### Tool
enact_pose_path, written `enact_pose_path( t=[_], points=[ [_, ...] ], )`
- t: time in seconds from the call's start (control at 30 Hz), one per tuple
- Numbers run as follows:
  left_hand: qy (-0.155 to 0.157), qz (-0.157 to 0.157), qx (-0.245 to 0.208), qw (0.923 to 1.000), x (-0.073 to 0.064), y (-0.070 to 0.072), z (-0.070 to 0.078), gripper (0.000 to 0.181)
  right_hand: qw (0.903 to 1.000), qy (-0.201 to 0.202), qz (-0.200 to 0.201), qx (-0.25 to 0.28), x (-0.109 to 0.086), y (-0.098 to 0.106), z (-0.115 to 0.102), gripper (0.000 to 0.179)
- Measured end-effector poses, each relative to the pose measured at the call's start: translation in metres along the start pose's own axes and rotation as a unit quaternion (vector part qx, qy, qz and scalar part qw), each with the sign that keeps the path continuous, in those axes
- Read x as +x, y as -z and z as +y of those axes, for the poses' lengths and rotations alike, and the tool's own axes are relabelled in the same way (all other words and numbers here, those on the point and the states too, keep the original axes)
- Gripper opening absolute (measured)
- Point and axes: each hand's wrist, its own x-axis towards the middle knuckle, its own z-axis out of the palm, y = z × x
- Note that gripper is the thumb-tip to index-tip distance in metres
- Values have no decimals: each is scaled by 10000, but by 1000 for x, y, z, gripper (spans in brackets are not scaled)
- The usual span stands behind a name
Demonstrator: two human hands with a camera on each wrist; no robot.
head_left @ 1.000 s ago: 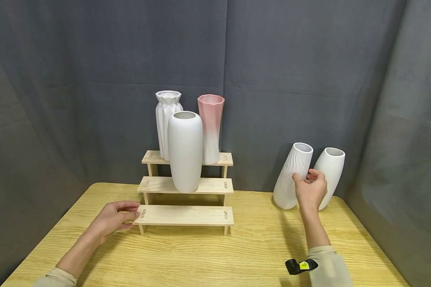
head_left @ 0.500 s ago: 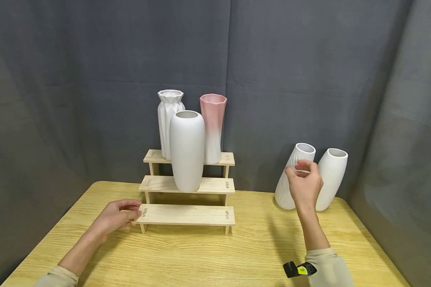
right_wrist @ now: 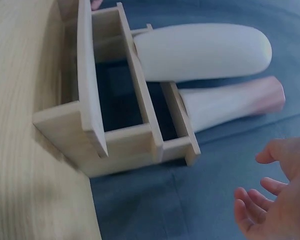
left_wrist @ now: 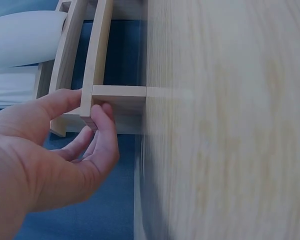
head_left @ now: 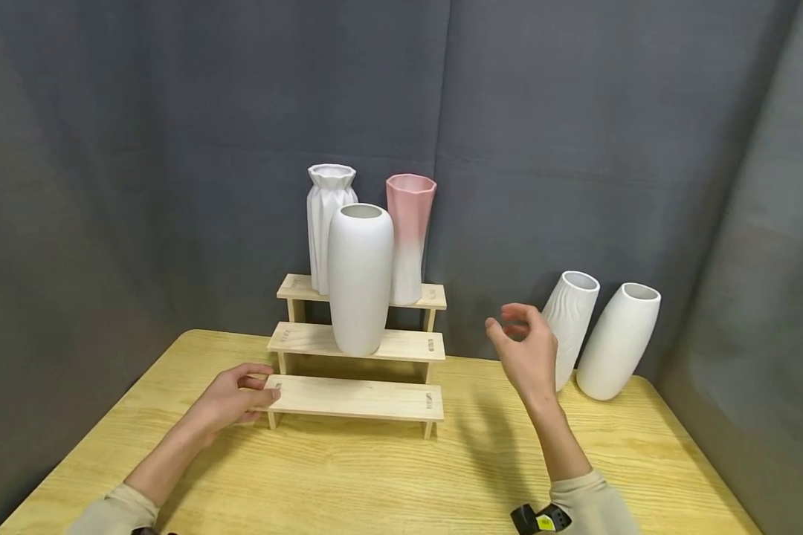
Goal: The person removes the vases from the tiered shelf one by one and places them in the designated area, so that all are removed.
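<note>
My left hand (head_left: 230, 401) pinches the left end of the lowest step of a three-tier wooden display stand (head_left: 355, 397); in the left wrist view the thumb lies over the board (left_wrist: 97, 55) and fingers curl under it. A smooth white vase (head_left: 361, 282) stands on the middle step. On the top step are a pleated white vase (head_left: 321, 238) and a pink-to-white vase (head_left: 410, 238). My right hand (head_left: 529, 353) is in the air right of the stand, fingers loosely bent, holding nothing. It partly hides a rippled white vase (head_left: 572, 312).
Another smooth white vase (head_left: 618, 342) stands beside the rippled one at the back right of the wooden table (head_left: 348, 483). Grey curtains (head_left: 542, 148) rise behind and along both sides.
My right hand has drawn away from the rippled vase and moved left toward the stand with nothing in it. My left hand keeps its grip on the lowest step. The head view has shifted slightly.
</note>
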Motion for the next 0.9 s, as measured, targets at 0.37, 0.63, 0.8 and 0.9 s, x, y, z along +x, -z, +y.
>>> enact_pose_path(
  t=[0.37, 0.63, 0.8, 0.9],
  points=[
    [66, -76, -250, 9996, 2, 2, 1, 64, 9984, 178, -526, 38, -18, -29, -12, 24],
    [80, 101, -521, 9986, 1, 6, -2, 62, 9934, 220, -1081, 319, -23, -48, -19, 20],
    [57, 39, -570, 9984, 1, 1, -4, 61, 9904, 147, -1285, 495, -30, -60, -15, 20],
    [70, 90, -532, 9985, 1, 1, -3, 60, 9874, 226, -1422, 662, -32, -73, -15, 22]
  ],
)
